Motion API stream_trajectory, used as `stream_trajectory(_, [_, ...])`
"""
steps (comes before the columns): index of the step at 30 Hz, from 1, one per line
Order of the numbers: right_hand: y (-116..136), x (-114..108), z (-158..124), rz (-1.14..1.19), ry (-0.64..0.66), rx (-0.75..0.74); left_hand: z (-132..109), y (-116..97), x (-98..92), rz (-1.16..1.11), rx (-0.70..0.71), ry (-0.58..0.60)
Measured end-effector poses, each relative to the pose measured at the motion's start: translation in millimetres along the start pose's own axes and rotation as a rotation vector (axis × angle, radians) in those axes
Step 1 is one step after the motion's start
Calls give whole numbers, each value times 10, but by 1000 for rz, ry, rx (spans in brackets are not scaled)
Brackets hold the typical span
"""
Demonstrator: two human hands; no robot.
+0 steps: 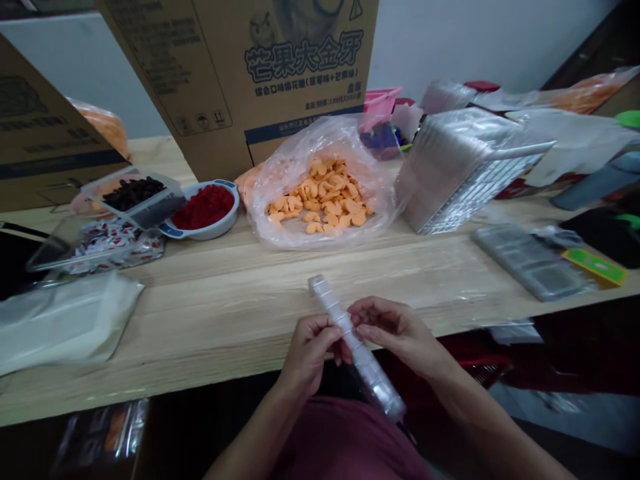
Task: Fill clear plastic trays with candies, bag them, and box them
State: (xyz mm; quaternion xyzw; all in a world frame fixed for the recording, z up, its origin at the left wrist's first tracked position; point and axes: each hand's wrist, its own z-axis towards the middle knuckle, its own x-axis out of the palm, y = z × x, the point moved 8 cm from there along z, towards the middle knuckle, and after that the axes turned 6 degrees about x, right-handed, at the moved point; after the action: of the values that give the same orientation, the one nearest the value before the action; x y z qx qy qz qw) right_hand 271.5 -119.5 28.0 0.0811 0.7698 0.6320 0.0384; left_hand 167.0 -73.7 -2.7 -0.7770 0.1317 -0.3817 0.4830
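Note:
A long, narrow, clear plastic case [373, 375] with cross ridges slants over the table's front edge. My left hand [311, 348] grips it near its middle, thumb on top and fingers underneath. Against its right side, my right hand [403, 333] has bent fingers and thumb pinched close to the plastic. What those fingertips hold, if anything, is hidden. Beyond both hands, an open plastic bag [280, 233] holds many flat orange pieces [333, 193]. Whether anything lies inside the case is too blurred to tell.
Stacked clear trays [440, 167] stand right of the bag; a compartment tray [533, 260] lies nearer. Leftward are a bowl [220, 230] of red pieces, a tub [165, 207] of dark pieces and white plastic bags [65, 320]. A large carton [220, 87] stands behind.

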Motion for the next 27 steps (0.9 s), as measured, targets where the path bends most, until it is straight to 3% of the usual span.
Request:
stream_trajectory(6, [-52, 15, 19, 54, -5, 47, 0, -6, 12, 5, 7, 41])
stream_trajectory(11, [18, 83, 8, -58, -11, 51, -17, -53, -61, 177, 19, -85])
stream_trajectory(15, [142, 164, -35, -173, -42, 12, -59, -33, -32, 192, 8, -123])
stream_trajectory(20, [185, 213, -78, -173, -87, 41, -126, -29, 2, 232, 44, -98])
stream_trajectory(27, [43, 142, -11, 25, -113, 80, -73, 22, 2, 248, 34, -7])
